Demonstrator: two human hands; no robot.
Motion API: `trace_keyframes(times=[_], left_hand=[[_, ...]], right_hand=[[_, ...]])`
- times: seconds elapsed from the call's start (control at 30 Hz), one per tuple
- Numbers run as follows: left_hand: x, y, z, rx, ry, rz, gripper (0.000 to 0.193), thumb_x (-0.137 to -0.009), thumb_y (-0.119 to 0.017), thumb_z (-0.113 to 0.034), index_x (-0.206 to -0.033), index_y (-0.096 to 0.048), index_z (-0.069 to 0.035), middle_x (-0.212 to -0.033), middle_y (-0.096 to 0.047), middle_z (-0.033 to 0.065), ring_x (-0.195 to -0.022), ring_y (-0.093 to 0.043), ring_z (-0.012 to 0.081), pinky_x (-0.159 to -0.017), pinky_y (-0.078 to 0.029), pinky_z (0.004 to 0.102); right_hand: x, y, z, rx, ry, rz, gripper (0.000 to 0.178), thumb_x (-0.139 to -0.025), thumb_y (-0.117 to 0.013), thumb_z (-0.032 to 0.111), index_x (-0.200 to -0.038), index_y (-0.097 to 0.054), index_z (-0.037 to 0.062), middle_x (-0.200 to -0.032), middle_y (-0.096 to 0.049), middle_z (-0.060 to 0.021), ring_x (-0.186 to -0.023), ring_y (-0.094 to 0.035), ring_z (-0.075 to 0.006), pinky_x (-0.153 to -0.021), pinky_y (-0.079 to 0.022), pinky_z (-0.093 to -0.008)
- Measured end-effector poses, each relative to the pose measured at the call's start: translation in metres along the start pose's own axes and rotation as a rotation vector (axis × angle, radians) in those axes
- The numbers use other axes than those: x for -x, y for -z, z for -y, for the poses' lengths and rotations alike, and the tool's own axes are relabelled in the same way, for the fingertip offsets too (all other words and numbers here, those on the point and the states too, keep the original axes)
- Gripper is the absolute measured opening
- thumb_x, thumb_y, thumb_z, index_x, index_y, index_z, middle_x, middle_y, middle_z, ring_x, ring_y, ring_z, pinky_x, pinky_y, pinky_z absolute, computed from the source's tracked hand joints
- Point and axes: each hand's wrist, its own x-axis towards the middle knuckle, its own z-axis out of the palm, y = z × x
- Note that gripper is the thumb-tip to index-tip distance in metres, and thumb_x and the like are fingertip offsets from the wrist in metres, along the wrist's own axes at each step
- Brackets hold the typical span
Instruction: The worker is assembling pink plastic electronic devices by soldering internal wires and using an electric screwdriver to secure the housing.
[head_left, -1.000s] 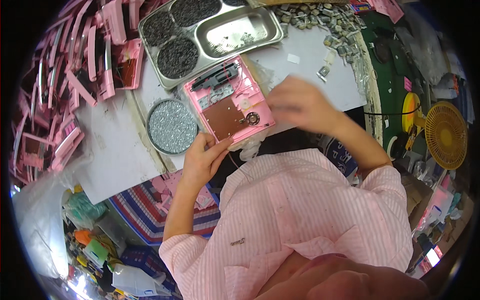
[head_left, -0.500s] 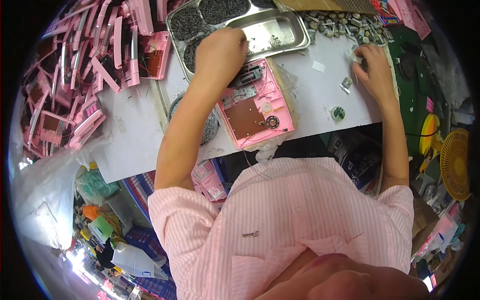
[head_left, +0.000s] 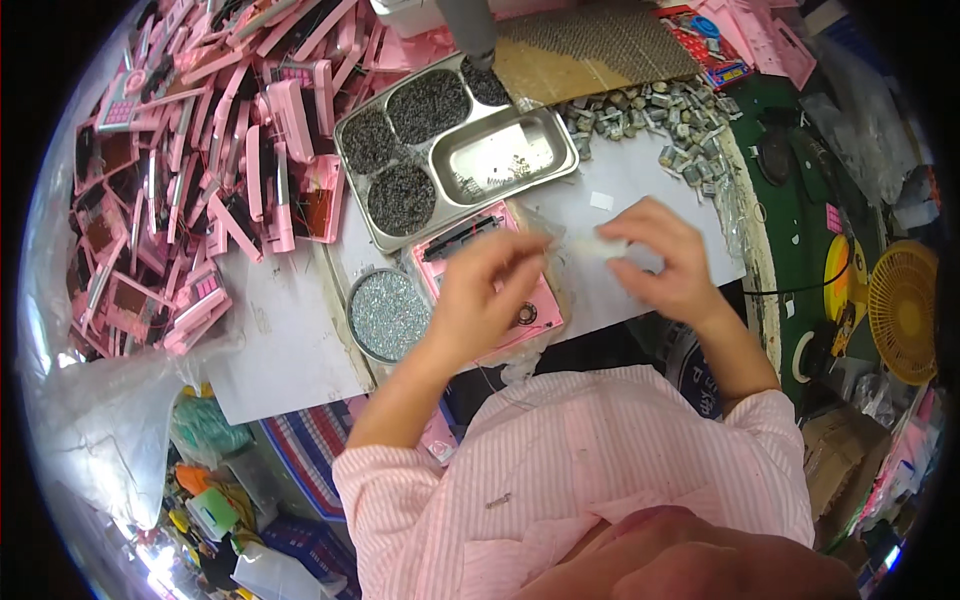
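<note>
My left hand point(head_left: 485, 295) is over a pink plastic casing point(head_left: 550, 300), its fingers curled toward the thumb. Whatever may be between those fingertips is too small to make out. Facing it from the right, my right hand point(head_left: 665, 260) has thumb and forefinger bent around a small silvery part point(head_left: 598, 247), smeared by motion. A black strip-shaped part point(head_left: 462, 238) and a round speaker-like part point(head_left: 528, 314) show on the casing; my left hand covers much of its middle.
A divided steel tray point(head_left: 572, 158) holds small black parts. Beside it lie silvery motor-like parts point(head_left: 690, 160) and a cardboard sheet point(head_left: 600, 50). A round dish of small metal bits point(head_left: 390, 315) stands left of the casing. Pink casings point(head_left: 255, 150) pile up at far left.
My left hand has come back from the steel tray to above the pink casing. My right hand has moved left and nearer, away from the pile of silvery parts, toward my left hand.
</note>
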Motion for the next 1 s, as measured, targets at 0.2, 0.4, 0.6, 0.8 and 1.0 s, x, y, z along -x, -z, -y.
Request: trace_keyframes(times=[0.2,0.4,0.6,0.8,1.0], left_hand=[[0.057,-0.002,0.013,0.571,0.272,-0.043,0.02,-0.104,-0.053,-0.007,-0.118,-0.063,0.002,-0.077,-0.052,-0.0026,-0.065,-0.044,0.0038,-0.056,-0.034,0.0207],[0.077,-0.002,0.019,0.448,0.273,-0.002,0.021,-0.105,-0.053,-0.012,-0.116,-0.063,0.002,-0.077,-0.052,-0.0026,-0.063,-0.043,0.0039,-0.054,-0.034,0.0205],[0.077,0.018,0.018,0.704,0.591,0.272,0.022,-0.105,-0.053,-0.016,-0.114,-0.063,0.002,-0.078,-0.055,0.0001,-0.058,-0.045,0.0055,-0.05,-0.034,0.0203],[0.075,0.024,-0.015,0.643,0.35,0.238,0.027,-0.088,-0.073,-0.011,-0.113,-0.065,-0.001,-0.081,-0.061,0.004,-0.065,-0.057,0.0109,-0.054,-0.044,0.0244],[0.062,0.009,0.035,-0.515,-0.069,-0.141,0.017,-0.083,-0.076,-0.006,-0.1,-0.071,-0.006,-0.081,-0.064,0.0058,-0.066,-0.062,0.0161,-0.059,-0.048,0.0286]], right_hand=[[-0.008,-0.02,0.015,0.017,0.171,0.177,0.034,-0.071,-0.077,0.006,-0.105,-0.072,0.0041,-0.094,-0.066,-0.0099,-0.085,-0.062,-0.0288,-0.074,-0.053,-0.0358],[-0.004,-0.035,0.024,0.149,0.309,0.297,0.037,-0.071,-0.078,0.008,-0.107,-0.069,0.0062,-0.099,-0.065,-0.0078,-0.088,-0.063,-0.0276,-0.076,-0.055,-0.0374],[0.0,-0.036,0.019,0.056,0.312,0.488,0.037,-0.074,-0.078,0.007,-0.11,-0.069,0.0063,-0.104,-0.067,-0.0087,-0.091,-0.065,-0.0269,-0.077,-0.055,-0.0355],[0.035,-0.033,-0.006,-0.819,-0.392,0.275,0.028,-0.084,-0.077,0.009,-0.11,-0.069,0.0005,-0.099,-0.068,-0.0104,-0.089,-0.065,-0.0204,-0.074,-0.053,-0.034],[0.046,-0.008,-0.045,-0.898,-0.552,0.017,0.027,-0.087,-0.072,0.006,-0.113,-0.068,-0.0024,-0.101,-0.068,-0.0117,-0.092,-0.064,-0.0196,-0.083,-0.052,-0.0321]])
